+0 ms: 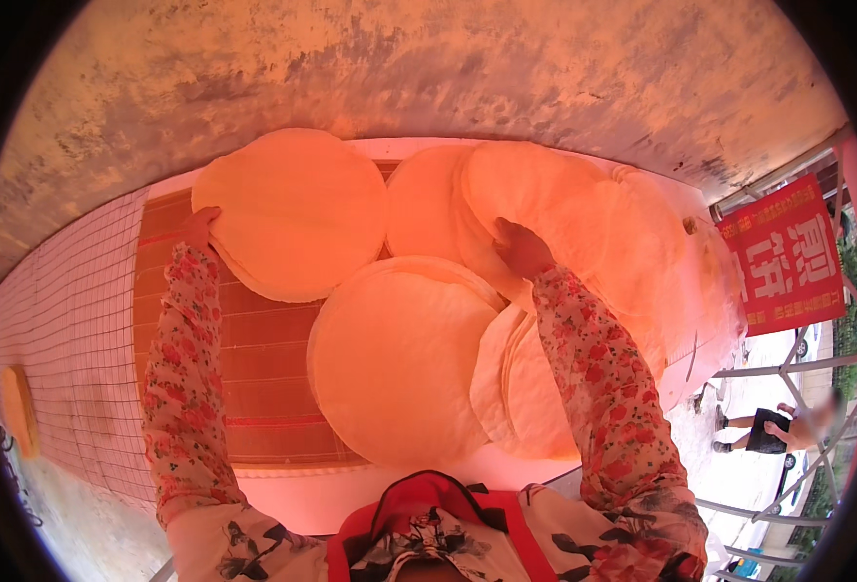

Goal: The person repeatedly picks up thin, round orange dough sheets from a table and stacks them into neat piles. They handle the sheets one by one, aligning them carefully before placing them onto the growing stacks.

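Large, thin, round flatbreads lie in overlapping stacks, all tinted orange by the light. At the far left, a stack of flatbreads has its left edge in my left hand, whose fingers are partly hidden beneath the rim. My right hand is bent over the edge of a flatbread at the far right, fingers drawn together on it. Between my arms, nearer to me, rests another round stack. Several loose, folded flatbreads lie beside it, partly under my right forearm.
Under the stacks is a brown slatted board on a pale table. A wire-grid surface extends left, with a round yellowish thing near its edge. Behind stands a stained wall. Outside at right are a red banner, metal bars and a person.
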Tool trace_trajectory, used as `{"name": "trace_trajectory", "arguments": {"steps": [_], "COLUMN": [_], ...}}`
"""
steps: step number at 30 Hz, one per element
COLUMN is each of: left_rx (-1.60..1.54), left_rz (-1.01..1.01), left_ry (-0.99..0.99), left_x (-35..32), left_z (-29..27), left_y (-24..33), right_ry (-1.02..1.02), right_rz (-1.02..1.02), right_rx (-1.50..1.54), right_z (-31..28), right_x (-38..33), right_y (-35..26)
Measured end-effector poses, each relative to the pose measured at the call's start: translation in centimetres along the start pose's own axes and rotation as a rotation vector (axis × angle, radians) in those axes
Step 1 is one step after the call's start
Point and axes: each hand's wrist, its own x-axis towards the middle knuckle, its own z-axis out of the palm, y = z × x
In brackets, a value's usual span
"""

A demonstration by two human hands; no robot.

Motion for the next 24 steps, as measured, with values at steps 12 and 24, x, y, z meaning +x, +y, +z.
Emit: {"name": "trace_trajectory", "arguments": {"steps": [12,24], "left_rx": [0.519,0.506], "left_rz": [0.408,0.419], "left_ry": [0.182,0.040], "left_x": [-6.8,-8.9], "left_z": [-4.5,-12.8], "left_y": [19.3,21.2], "right_ry": [0.356,-0.177], "right_rz": [-0.197,-0.057], "right_rx": [0.229,0.292], "right_z": [2.0,3.6], "right_x": [-17.0,-2.9], "right_y": [-1.6,-7.9]}}
